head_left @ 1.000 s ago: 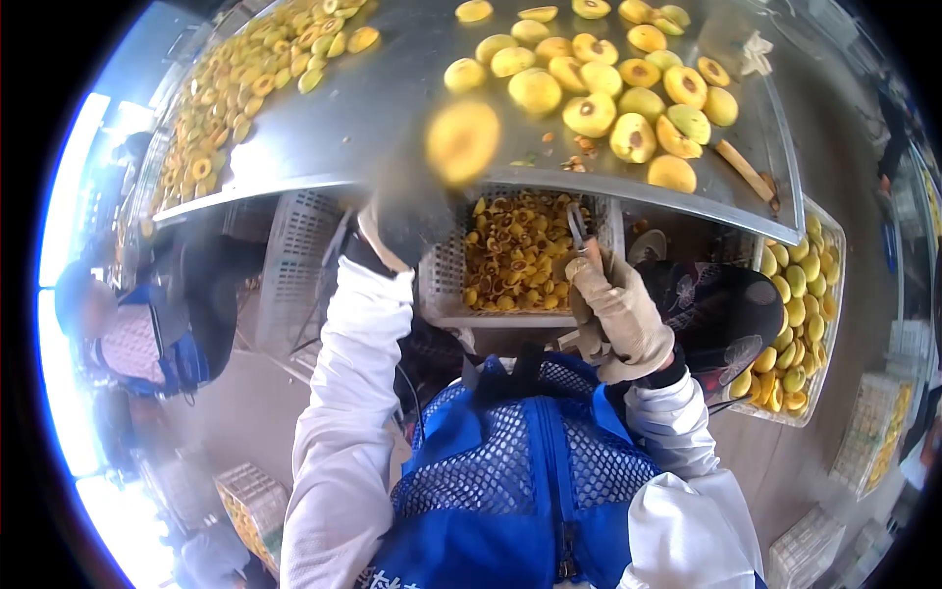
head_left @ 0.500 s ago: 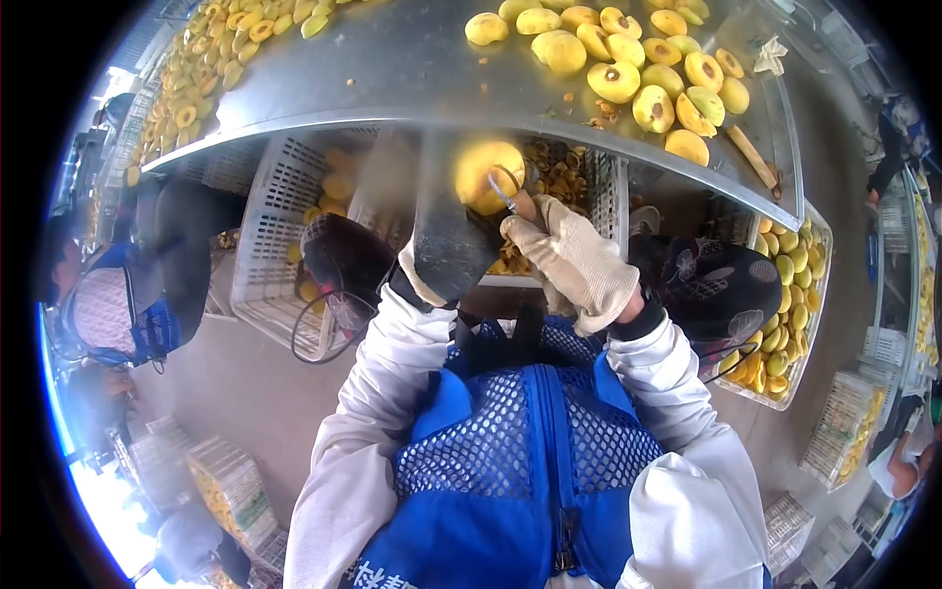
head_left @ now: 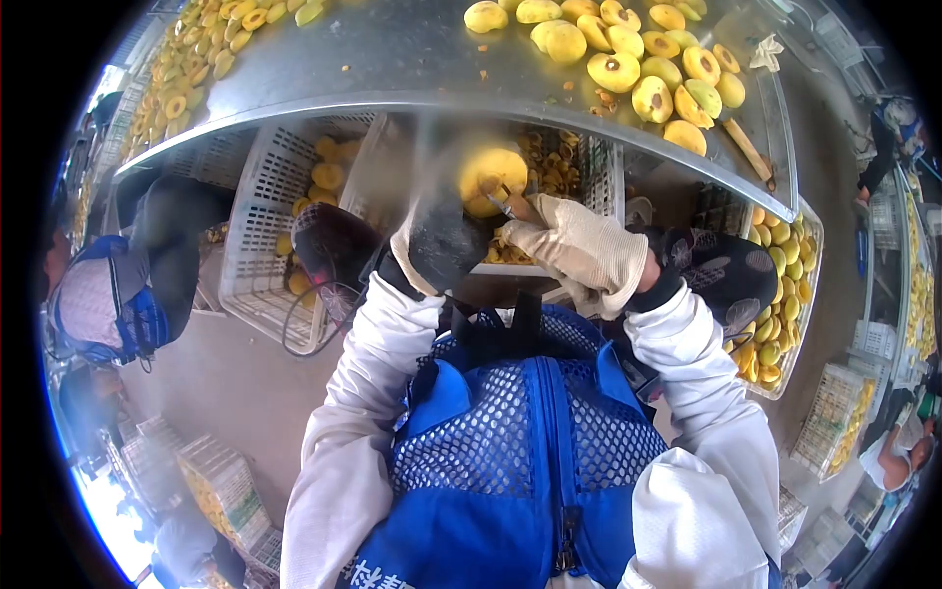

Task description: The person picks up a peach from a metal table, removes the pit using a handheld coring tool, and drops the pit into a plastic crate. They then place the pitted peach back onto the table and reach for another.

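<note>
A yellow halved fruit (head_left: 481,177) is held over the gap below the metal table's edge, its cut face towards the camera. My left hand (head_left: 446,236), in a dark-coated glove, is closed round its left and lower side; part of the fingers is blurred. My right hand (head_left: 579,240), in a cream cloth glove, grips a small curved tool (head_left: 505,201) with a wooden handle, its metal tip at the fruit's middle. Below the fruit, a white crate (head_left: 605,177) holds dark and orange scraps.
Halved fruits (head_left: 653,98) and a wooden stick (head_left: 749,150) lie on the metal table (head_left: 392,59), with more fruit at the far left. Crates of fruit stand left (head_left: 257,196) and right (head_left: 810,285) of my knees. A co-worker (head_left: 108,294) sits at the left.
The tool tip has shifted a little down and left on the fruit. My right hand has turned slightly, and its wrist is further right. The whole view has shifted slightly.
</note>
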### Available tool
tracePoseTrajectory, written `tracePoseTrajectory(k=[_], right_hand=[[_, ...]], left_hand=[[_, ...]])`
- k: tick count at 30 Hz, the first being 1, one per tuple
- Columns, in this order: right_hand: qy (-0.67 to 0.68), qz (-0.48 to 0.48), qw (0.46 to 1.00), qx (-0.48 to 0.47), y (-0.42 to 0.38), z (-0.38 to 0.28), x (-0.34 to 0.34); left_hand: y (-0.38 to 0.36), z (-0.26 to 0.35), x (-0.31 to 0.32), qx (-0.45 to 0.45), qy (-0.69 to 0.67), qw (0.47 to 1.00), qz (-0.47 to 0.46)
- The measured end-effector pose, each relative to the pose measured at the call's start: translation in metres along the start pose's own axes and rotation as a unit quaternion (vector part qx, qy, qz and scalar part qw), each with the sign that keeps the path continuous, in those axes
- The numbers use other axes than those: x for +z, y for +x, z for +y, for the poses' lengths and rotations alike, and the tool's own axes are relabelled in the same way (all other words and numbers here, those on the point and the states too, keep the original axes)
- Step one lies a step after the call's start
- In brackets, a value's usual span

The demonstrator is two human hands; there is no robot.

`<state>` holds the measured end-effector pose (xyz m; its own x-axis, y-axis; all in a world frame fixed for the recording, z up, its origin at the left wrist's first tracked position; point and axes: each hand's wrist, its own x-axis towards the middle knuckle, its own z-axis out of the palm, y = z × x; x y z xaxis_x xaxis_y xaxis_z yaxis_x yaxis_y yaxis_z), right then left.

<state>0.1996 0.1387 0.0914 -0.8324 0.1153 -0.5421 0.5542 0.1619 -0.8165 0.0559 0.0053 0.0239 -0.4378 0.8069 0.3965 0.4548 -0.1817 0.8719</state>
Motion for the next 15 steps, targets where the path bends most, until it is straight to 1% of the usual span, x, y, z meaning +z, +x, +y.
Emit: tracePoseTrajectory(k=[1,3,4,5,6,7,8,9,10,11,12,13,14,15], right_hand=[[0.0,-0.001,1.0,0.001,0.0,0.0,-0.001],[-0.078,0.001,0.997,-0.018,0.001,0.0,-0.003],[-0.077,0.001,0.997,-0.019,0.0,0.0,-0.004],[0.029,-0.038,0.999,-0.002,-0.002,0.0,-0.005],[0.135,-0.077,0.988,0.015,-0.004,0.0,-0.006],[0.137,-0.076,0.988,0.015,-0.002,0.008,-0.004],[0.258,-0.102,0.961,-0.001,0.004,0.021,0.002],[0.374,-0.127,0.918,-0.016,0.007,0.031,0.006],[0.561,-0.201,0.803,0.019,0.005,0.037,0.007],[0.562,-0.203,0.802,0.019,0.007,0.04,0.012],[0.622,-0.224,0.75,-0.014,0.009,0.043,0.018],[0.678,-0.244,0.692,-0.046,0.013,0.047,0.023],[0.682,-0.367,0.629,-0.068,0.02,0.053,0.021],[0.684,-0.368,0.626,-0.069,0.02,0.057,0.022]], left_hand=[[-0.001,0.0,-0.002,-0.001,-0.001,1.0,0.0],[-0.002,-0.001,-0.006,-0.024,-0.087,0.995,-0.047],[-0.001,0.002,-0.008,-0.025,-0.087,0.995,-0.049],[0.003,0.006,-0.01,0.004,-0.046,0.997,-0.064],[0.005,0.009,-0.011,0.032,-0.005,0.996,-0.079],[0.004,0.007,-0.008,0.031,-0.006,0.996,-0.082],[0.003,0.005,-0.002,-0.038,-0.206,0.976,-0.063],[0.002,0.004,0.004,-0.106,-0.396,0.911,-0.041],[0.004,0.008,0.01,-0.107,-0.395,0.912,-0.04],[0.007,0.014,0.017,-0.094,-0.409,0.908,-0.002],[0.008,0.018,0.019,-0.081,-0.422,0.902,0.036],[0.012,0.011,0.017,-0.083,-0.42,0.903,0.037],[0.019,-0.002,0.013,-0.157,-0.422,0.891,0.063],[0.02,-0.015,0.012,-0.23,-0.421,0.873,0.089]])
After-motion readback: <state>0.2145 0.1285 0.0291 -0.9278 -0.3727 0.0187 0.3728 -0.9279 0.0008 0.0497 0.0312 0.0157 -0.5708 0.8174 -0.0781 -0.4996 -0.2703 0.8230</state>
